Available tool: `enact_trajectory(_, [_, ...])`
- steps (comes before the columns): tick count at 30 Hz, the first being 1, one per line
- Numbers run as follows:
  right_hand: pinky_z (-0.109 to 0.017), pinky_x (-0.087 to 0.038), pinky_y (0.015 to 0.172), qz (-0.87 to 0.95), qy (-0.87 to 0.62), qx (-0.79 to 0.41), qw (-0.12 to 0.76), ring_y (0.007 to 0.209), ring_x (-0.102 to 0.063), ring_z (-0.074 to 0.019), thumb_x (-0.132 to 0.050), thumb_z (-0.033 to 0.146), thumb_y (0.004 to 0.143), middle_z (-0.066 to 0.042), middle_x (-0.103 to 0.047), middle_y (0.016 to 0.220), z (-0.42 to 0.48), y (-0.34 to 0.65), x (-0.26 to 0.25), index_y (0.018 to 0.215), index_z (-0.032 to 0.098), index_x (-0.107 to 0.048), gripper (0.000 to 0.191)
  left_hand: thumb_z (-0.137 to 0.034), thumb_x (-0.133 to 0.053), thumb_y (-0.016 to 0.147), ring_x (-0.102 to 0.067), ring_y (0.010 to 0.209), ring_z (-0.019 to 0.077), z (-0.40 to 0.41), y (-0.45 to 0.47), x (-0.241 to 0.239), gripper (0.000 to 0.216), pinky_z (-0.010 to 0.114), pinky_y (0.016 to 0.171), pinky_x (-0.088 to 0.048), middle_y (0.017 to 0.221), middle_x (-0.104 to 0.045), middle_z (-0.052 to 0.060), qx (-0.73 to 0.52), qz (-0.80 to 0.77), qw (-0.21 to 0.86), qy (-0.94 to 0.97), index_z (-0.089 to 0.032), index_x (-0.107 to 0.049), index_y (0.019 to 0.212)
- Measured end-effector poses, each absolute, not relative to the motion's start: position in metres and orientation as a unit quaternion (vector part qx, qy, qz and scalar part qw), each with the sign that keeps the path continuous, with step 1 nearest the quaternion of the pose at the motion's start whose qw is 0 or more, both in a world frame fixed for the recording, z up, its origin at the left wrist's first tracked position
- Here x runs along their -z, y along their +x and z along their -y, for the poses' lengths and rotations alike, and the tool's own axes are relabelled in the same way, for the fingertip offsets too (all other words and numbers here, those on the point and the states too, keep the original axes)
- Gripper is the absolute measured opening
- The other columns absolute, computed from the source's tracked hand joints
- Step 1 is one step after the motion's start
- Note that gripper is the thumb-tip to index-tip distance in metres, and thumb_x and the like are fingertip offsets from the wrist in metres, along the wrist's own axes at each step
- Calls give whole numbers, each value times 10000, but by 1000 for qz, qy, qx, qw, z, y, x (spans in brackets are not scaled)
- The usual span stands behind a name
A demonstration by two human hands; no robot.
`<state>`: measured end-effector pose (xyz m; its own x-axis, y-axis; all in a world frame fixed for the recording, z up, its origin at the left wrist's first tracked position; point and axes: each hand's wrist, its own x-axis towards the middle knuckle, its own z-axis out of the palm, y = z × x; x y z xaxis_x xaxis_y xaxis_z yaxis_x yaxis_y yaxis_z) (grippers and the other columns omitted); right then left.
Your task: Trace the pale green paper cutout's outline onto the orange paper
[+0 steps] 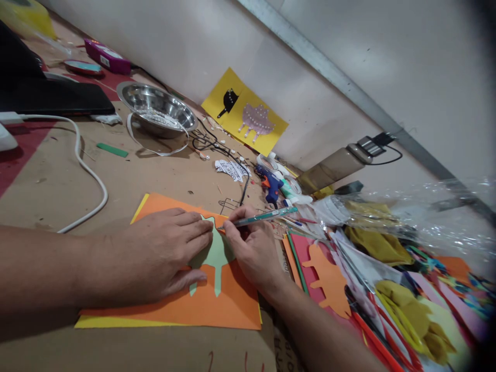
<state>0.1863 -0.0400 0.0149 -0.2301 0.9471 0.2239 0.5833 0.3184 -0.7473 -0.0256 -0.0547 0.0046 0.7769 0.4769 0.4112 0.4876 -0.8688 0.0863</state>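
Observation:
A pale green paper cutout (217, 256) with narrow legs lies on a sheet of orange paper (232, 305). Under the orange sheet, the edge of yellow paper (127, 322) shows. My left hand (170, 248) rests flat on the cutout, its fingers stretched out and covering the left part of it. In my right hand (251, 243) is a slim pen (267, 216) with a teal end, pinched between thumb and fingers. The pen's tip is at the cutout's upper edge, where a dark line shows on the orange paper.
Behind my hands stand a steel bowl (158, 106) and a yellow card (227, 95) with decorated shapes. A blue glue gun (270, 183) lies near a bottle (333, 168). To the right are an orange cutout (329, 281), scissors and fabric scraps. A white cable (91, 170) curves at left.

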Motion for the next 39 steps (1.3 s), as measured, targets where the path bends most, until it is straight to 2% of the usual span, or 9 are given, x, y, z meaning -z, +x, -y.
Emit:
enact_trajectory(6, [-246, -340, 489, 733, -524, -259, 347, 485, -481, -124, -570, 292, 867, 65, -510, 551, 41, 186, -16, 733, 252, -519, 149, -408, -748, 970, -759, 1019, 327, 54, -25, -8, 304, 441, 852, -617, 1122, -805, 152, 201, 267, -15, -942, -120, -738, 1065])
enact_trajectory(12, [-247, -353, 483, 720, -527, -269, 362, 483, -505, -129, -571, 317, 876, 61, -521, 553, 41, 187, -15, 745, 252, -537, 150, -404, -747, 969, -749, 1064, 325, 54, -26, -7, 334, 441, 912, -609, 1165, -798, 151, 208, 260, -5, -943, -118, -737, 1141])
enact_trajectory(18, [-249, -354, 489, 729, -521, -269, 353, 490, -521, -128, -577, 291, 875, 58, -548, 566, 40, 187, -14, 745, 250, -540, 142, -406, -740, 977, -749, 1069, 329, 54, -27, -8, 352, 448, 904, -614, 1155, -797, 139, 195, 259, -15, -946, -117, -736, 1178])
enact_trajectory(34, [-259, -328, 491, 736, -532, -253, 334, 476, -475, -127, -560, 310, 861, 67, -490, 534, 40, 188, -16, 719, 255, -512, 159, -413, -742, 973, -746, 1060, 323, 54, -26, -8, 337, 441, 894, -609, 1138, -797, 127, 189, 267, -27, -945, -136, -742, 1165])
enact_trajectory(39, [-263, -354, 499, 711, -541, -269, 360, 492, -485, -136, -563, 339, 870, 61, -502, 550, 41, 188, -14, 726, 257, -521, 171, -402, -765, 954, -742, 1046, 307, 56, -27, -9, 303, 432, 873, -615, 1132, -784, 100, 188, 273, -41, -943, -151, -743, 1123])
